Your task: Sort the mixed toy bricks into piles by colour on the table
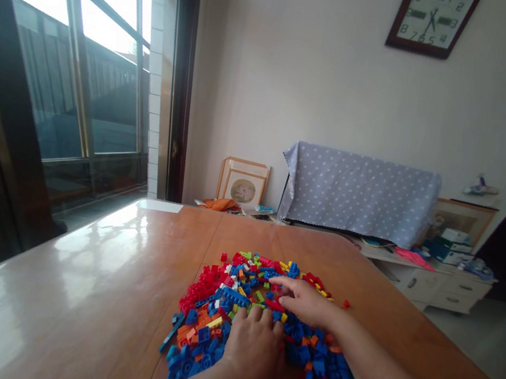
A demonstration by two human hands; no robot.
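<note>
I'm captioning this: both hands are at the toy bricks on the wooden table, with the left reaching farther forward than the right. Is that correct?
Not quite: the head view shows the right hand reaching farther forward than the left hand. Both are at the toy bricks.

We see a pale, plain wall [267, 55] ahead, with a dark-framed clock [432, 19] hung high on the right, and on our left tall windows [100, 58] that let in bright daylight, edged by white tiles [154, 81] and a dark frame [180, 72]. It glares on the left part of our glossy brown worktop [43, 296], beyond which a framed picture [243, 189] stands against the wall beside a dotted grey-blue cloth [359, 195] draped over something wide. To our right we make out a low white cabinet [414, 283] with drawers [458, 286], a pink cloth [412, 258] and boxes [453, 246] on top, and a pale floor [447, 335] beneath.
</note>
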